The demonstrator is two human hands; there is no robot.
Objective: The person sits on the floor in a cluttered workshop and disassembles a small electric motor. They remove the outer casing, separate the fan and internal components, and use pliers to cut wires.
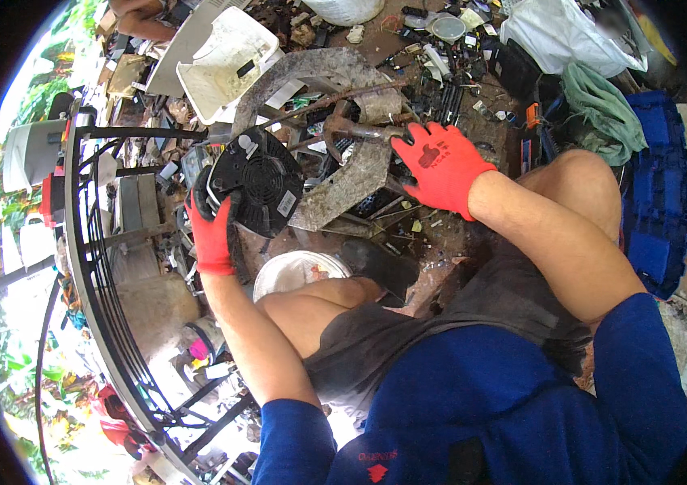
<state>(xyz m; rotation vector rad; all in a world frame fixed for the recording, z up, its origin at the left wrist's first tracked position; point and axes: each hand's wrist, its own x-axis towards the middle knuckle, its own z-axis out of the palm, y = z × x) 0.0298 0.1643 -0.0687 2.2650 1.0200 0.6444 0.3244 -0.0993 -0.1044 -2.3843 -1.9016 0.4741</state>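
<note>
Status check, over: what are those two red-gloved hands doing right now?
Left hand gripping black round fan motor. Right hand open, resting on rusty metal bar over grey curved casting. Wire fan guard close at left.

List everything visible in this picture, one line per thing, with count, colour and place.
round black vented fan motor housing: one, black, centre left, gripped by the left hand
curved grey rusted metal piece: one, grey-brown, centre, under the right hand
black wire fan guard: one, black, left edge
white plastic tray: one, white, upper left
round white bowl: one, white, by the knee
white plastic bag: one, white, top right
green cloth: one, green, upper right
blue plastic crate: one, blue, right edge
left hand: one, red glove, fingers around the housing
right hand: one, red glove, fingers spread on the metal piece
</note>
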